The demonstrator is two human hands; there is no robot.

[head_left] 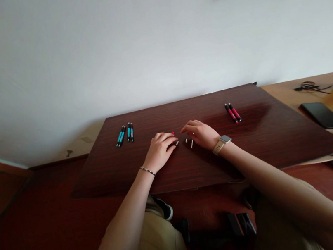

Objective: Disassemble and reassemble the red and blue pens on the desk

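My left hand (161, 147) rests low over the dark table (160, 169), its fingers and thumb curled together. A small red pen part (173, 133) pokes out at its fingertips; the rest of it is hidden by the hand. Across a narrow gap, my right hand (199, 133) hovers palm down with bent, loosely spread fingers and nothing visible in them. Close to its fingertips lie a small white piece (186, 140) and a thin white stick-like piece (192, 143), both on the tabletop.
Several turquoise-and-black pens (121, 136) lie in pairs at the table's left. Two red-and-black pens (233, 113) lie at the right. On the adjoining lighter desk (277, 91) are a black phone (324, 115) and a black cable (311, 86). A wall stands behind.
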